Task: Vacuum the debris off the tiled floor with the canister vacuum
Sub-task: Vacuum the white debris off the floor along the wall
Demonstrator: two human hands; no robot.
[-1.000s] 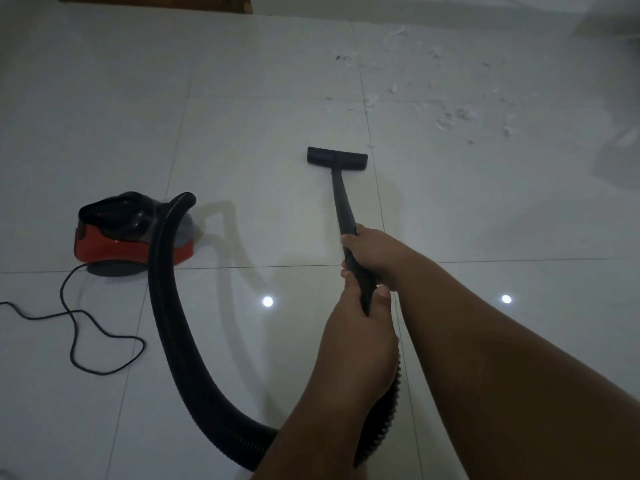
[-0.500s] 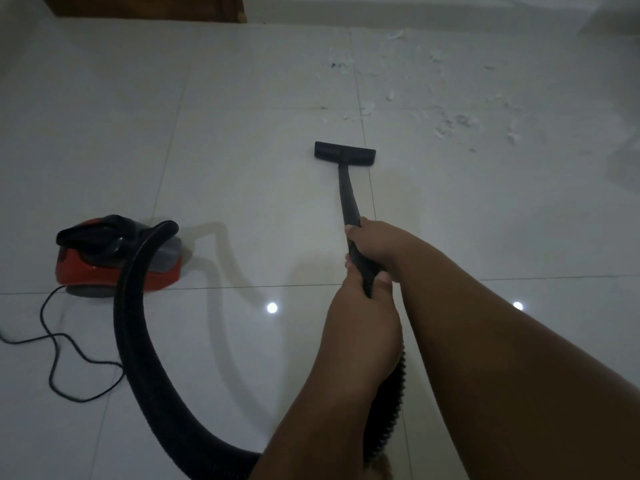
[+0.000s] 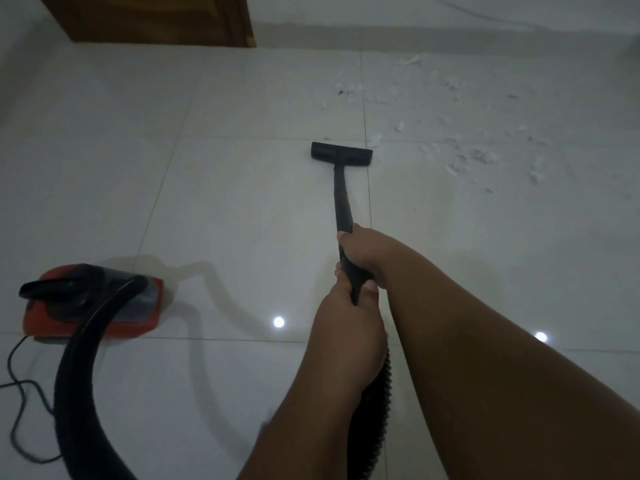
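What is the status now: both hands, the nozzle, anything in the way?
Both hands grip the wand: right hand ahead, left hand behind. Nozzle on the tile, debris just beyond, to the right. Nothing between them; hose loops off left.

Glossy, smooth floor tiles (image 3: pixel 242 202); matt plastic pipe (image 3: pixel 341 199) beyond the fingers (image 3: pixel 346 237); ribbed hose (image 3: pixel 76 393) behind them; shiny plastic vacuum cleaner (image 3: pixel 114 329); wooden door (image 3: pixel 156 19).

a brown wooden door (image 3: pixel 156 19) beside a pale wall (image 3: pixel 433 12).
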